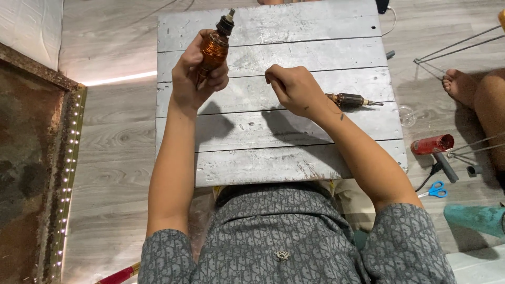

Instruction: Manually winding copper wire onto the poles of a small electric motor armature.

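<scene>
We grip a copper-wound motor armature (213, 48) upright w/ left hand (195, 73), fingers clamped round it; right hand (295, 88) pinches thin wire (247, 68) above grey slatted metal table (315, 37).

A home floor turned into a small repair workshop: a low table of silver-painted planks (294, 131) stands on grey wood-look flooring (115, 142), with scissors (435, 190) and a red tool (432, 144) scattered right, a string of small lights (67, 173) left.

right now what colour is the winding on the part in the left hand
Coppery orange, with a dark shaft end; the head view shows the armature in the left hand.
</scene>
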